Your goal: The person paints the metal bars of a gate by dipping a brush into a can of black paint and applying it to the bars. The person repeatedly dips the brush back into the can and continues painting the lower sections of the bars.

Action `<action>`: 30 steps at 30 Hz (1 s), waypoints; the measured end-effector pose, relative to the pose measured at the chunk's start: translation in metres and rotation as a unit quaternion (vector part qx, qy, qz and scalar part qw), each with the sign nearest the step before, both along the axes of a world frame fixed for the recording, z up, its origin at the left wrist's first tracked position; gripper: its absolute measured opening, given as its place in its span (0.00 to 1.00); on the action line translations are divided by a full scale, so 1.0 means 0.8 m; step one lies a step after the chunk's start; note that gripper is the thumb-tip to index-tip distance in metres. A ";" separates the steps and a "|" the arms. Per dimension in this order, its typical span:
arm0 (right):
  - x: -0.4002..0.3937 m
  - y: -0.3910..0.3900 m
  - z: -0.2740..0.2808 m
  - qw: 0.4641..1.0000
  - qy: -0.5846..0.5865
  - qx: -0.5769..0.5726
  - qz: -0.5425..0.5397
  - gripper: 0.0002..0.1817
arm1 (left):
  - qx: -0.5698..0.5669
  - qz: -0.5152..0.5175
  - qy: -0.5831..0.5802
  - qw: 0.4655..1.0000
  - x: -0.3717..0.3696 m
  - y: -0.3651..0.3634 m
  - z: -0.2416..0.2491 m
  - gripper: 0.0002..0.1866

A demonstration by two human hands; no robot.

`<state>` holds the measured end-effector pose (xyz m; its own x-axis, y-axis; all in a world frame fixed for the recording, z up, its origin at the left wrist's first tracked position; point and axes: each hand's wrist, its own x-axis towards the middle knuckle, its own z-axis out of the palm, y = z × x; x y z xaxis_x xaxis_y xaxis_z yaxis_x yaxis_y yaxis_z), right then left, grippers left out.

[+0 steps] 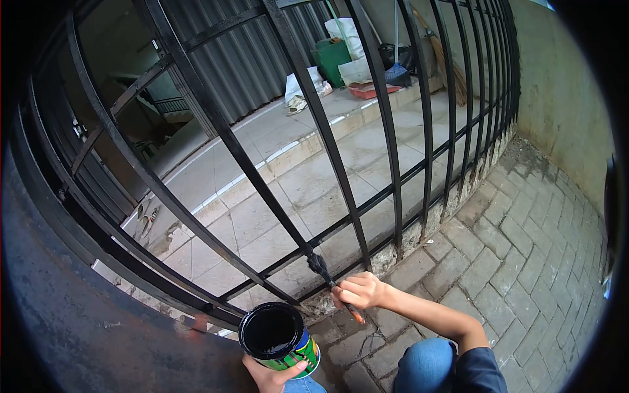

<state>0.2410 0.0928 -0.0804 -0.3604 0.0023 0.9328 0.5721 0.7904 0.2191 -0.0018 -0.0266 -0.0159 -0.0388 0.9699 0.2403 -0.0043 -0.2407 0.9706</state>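
Right hand: the right hand [359,292] is closed in a pinch round the orange handle of a small black-bristled paintbrush [331,281], fingers curled over it and the thumb below, so the bristle end points up and away from the wrist.
Brush tip: the dark bristles touch the black painted metal fence of flat vertical bars [308,85] just above the knuckles, where a slanting bar meets the lower cross rail; the brush is angled, it seems, so the bristles lie flat on the joint.
Left hand: the left hand [272,376] wraps from underneath round a round tin of black paint with a green label [280,335], thumb lying across the label, fingers hidden behind. The tin is held upright with its open mouth level, which keeps the paint from spilling, and it sits close beside the brush hand, near enough for dipping.
Arm and knee: a bare forearm runs from the right hand back to a dark sleeve, above a blue denim knee [422,363]; the person appears to crouch low at the fence foot.
Under the hands: grey brick paving [524,249] spreads to the right of the brush hand.
Beyond the bars: pale tiled flooring [308,177], and far off a green bin [331,60] with bags and brooms.
Left of the tin: a rusty dark metal panel [85,321].
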 end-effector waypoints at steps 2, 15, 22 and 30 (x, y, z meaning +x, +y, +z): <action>0.004 -0.006 -0.009 0.998 -0.020 -0.058 0.007 0.11 | -0.003 0.002 -0.001 1.000 0.000 -0.001 0.001 0.39; -0.003 0.017 0.099 0.987 0.121 0.098 0.032 0.10 | -0.005 -0.006 0.008 1.000 0.000 0.003 -0.002 0.41; -0.004 0.008 0.008 0.999 0.026 0.045 -0.006 0.08 | -0.010 0.005 -0.008 1.000 0.003 -0.001 0.000 0.39; -0.001 0.005 0.006 0.998 0.036 -0.049 0.019 0.11 | -0.002 0.005 -0.002 1.000 0.002 -0.001 0.000 0.38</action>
<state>0.2400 0.0965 -0.0756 -0.2946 0.0824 0.9521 0.5530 0.8272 0.0995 0.0001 -0.0278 -0.0156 -0.0494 0.9707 0.2353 -0.0066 -0.2359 0.9718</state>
